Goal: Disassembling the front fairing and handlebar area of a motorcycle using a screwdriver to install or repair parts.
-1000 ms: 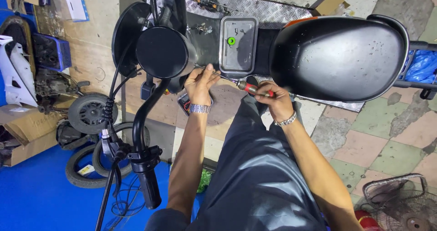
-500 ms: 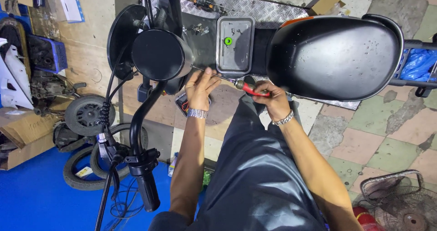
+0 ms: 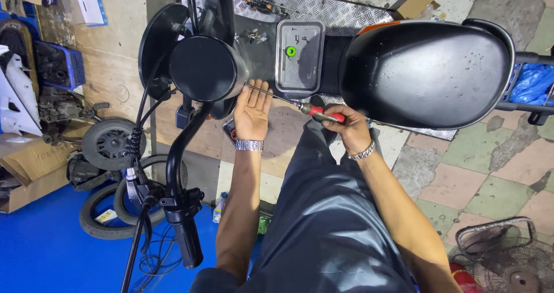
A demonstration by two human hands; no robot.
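Screwdriver [image 3: 306, 107] gripped by its red handle in right hand [image 3: 349, 128], long shaft angled toward scooter [image 3: 254, 50] column under round headlight [image 3: 205, 68], left hand [image 3: 251, 109] flat and loose beside it — fastener work underway, tip needing steady seating next.

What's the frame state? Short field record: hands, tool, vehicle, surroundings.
left hand: left hand open, palm flat beside the scooter body, under the shaft
right hand: right hand gripping the red screwdriver by its handle
tool tip: points toward the round headlight housing
seat: black seat, to the right
handlebar: handlebar grip at lower left
floor: loose tyres, wire fan guard
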